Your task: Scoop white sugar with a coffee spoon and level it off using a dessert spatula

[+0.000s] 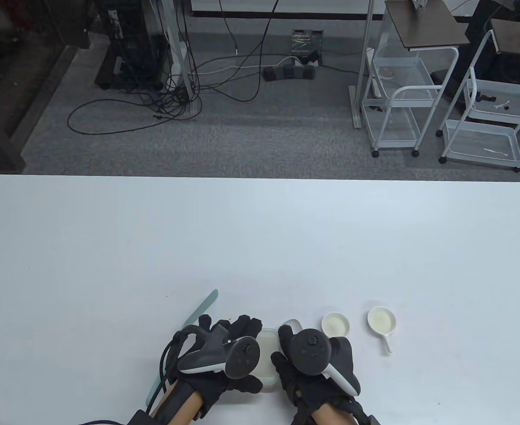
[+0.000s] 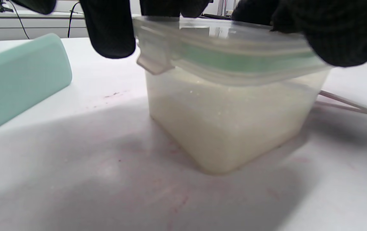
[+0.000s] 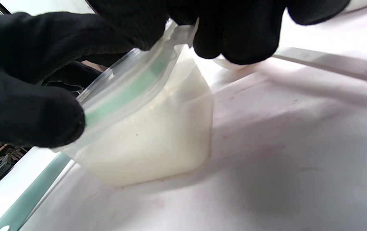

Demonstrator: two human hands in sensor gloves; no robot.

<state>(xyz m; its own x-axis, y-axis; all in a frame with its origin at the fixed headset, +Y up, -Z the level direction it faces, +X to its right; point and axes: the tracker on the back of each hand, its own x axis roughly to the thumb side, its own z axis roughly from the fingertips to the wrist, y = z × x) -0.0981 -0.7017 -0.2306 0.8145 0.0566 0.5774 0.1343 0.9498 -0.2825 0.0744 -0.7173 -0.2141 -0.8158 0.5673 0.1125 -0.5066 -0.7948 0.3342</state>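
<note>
white table (image 1: 260, 239), cabled floor behind. translucent square sugar container (image 2: 231, 128), green-sealed lid on. left hand (image 1: 218, 354) and right hand (image 1: 315, 358) grip lid edges. pale green spatula (image 1: 202, 307) just left; spoon unconfirmed. scooping, levelling not started.

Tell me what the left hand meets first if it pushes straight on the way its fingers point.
Its fingers already touch the clear lidded sugar container. Further on, probably the right hand, though depth is unclear.
</note>
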